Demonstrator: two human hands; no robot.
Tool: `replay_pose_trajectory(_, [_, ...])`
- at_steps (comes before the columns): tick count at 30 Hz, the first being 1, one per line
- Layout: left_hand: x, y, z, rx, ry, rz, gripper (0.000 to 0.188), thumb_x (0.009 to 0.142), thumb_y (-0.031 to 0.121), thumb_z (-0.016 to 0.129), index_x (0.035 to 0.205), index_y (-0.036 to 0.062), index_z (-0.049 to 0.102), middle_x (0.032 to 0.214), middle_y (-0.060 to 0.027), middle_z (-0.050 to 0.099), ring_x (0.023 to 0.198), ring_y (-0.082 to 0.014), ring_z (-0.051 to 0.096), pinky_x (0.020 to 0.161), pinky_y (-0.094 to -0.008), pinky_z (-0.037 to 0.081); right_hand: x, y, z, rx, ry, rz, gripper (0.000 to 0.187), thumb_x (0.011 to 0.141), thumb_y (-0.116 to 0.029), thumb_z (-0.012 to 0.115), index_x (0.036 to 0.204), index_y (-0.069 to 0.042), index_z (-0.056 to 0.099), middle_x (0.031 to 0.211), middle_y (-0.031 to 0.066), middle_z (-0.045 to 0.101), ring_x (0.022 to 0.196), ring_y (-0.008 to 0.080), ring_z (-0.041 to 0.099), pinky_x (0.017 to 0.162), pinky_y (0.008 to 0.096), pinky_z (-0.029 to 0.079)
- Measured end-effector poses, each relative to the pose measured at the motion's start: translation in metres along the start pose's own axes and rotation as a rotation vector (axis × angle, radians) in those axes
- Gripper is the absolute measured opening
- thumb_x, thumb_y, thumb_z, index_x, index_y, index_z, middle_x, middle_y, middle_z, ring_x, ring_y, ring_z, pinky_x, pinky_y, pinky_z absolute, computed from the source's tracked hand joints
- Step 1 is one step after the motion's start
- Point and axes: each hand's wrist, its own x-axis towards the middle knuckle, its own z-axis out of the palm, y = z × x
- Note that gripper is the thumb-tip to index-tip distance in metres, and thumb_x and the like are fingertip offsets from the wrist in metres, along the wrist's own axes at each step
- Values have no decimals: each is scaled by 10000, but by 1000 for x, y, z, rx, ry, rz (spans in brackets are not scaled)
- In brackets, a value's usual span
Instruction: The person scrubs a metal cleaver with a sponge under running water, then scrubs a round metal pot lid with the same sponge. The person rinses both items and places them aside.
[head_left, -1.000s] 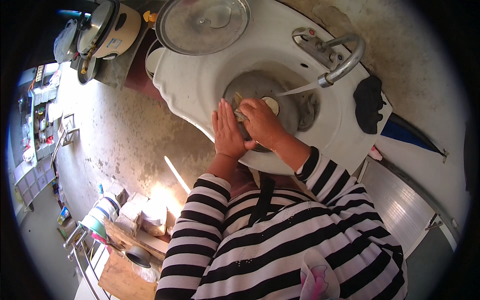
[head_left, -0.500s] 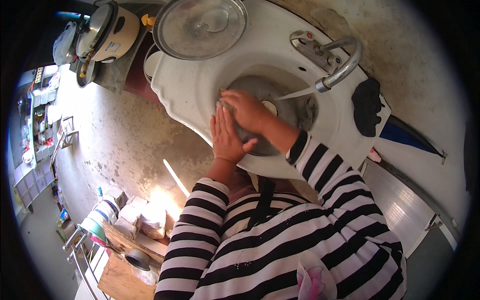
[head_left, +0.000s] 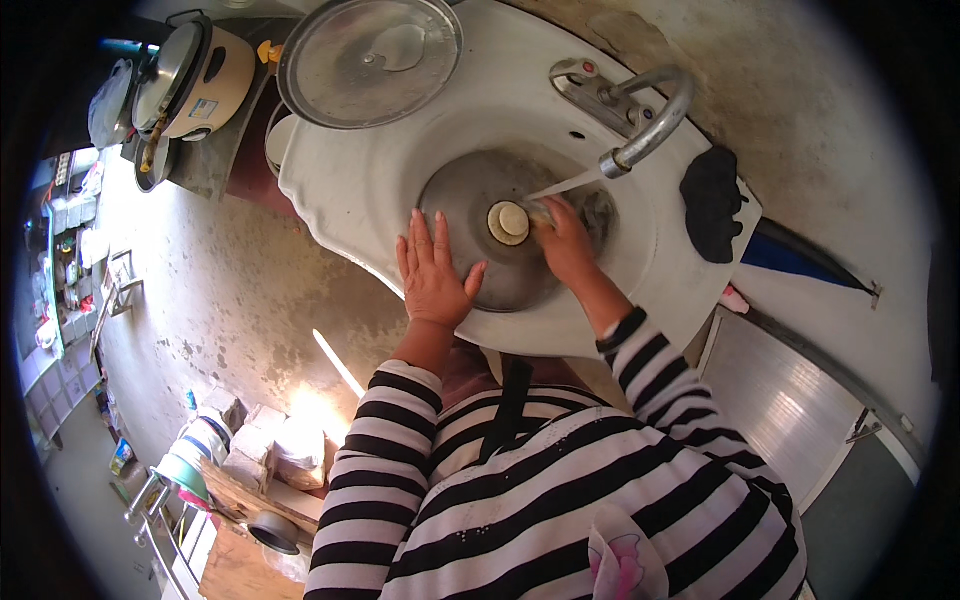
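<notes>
A round grey metal lid (head_left: 462, 185) with a pale round knob (head_left: 509, 222) at its middle lies in the basin of a white sink (head_left: 345, 215). My left hand (head_left: 436, 285) rests flat on the lid's near left part, fingers spread. Just right of the knob, my right hand (head_left: 572, 248) has its fingers curled together; what they hold is blurred and mostly hidden. From the curved metal tap (head_left: 655, 128) a thin stream of water (head_left: 565, 184) runs down toward the knob and the right fingertips.
Another large metal lid (head_left: 322, 75), wet on top, lies on the sink's far left. A dark flat pad (head_left: 712, 205) sits at the right edge. Left of the sink stands a beige cooker (head_left: 215, 85). Bricks (head_left: 252, 452) and a small pot (head_left: 272, 530) are at lower left.
My right hand has moved right, away from my left hand, to beside the knob. My left hand stays on the lid with its fingers now spread. The view has shifted slightly.
</notes>
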Motion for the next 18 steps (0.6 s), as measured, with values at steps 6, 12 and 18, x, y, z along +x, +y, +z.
replay_pose_trajectory(6, [-3, -1, 2, 68, -14, 13, 881, 823, 437, 674, 1512, 57, 279, 1550, -281, 230, 1442, -386, 261, 1182, -521, 158, 99, 4, 18, 9, -132, 3, 310, 896, -181, 571, 1150, -5, 603, 1151, 261, 619, 1076, 449, 568, 921, 469, 470])
replay_pose_trajectory(12, [-2, 0, 4, 85, -6, -2, 759, 860, 337, 619, 1508, 87, 314, 1560, -263, 229, 1448, -376, 255, 1185, -511, 156, -8, 38, -21, -10, 90, 304, 385, 906, -194, 577, 1246, -13, 557, 1206, 270, 586, 1126, 439, 551, 960, 450, 458])
replay_pose_trajectory(18, [0, 2, -4, 29, -47, -27, 717, 877, 288, 607, 1519, 154, 316, 1575, -228, 224, 1454, -362, 244, 1189, -505, 153, -21, -15, -73, 158, 168, 111, 533, 862, -92, 575, 1372, -49, 428, 1373, 249, 465, 1230, 416, 496, 1022, 429, 430])
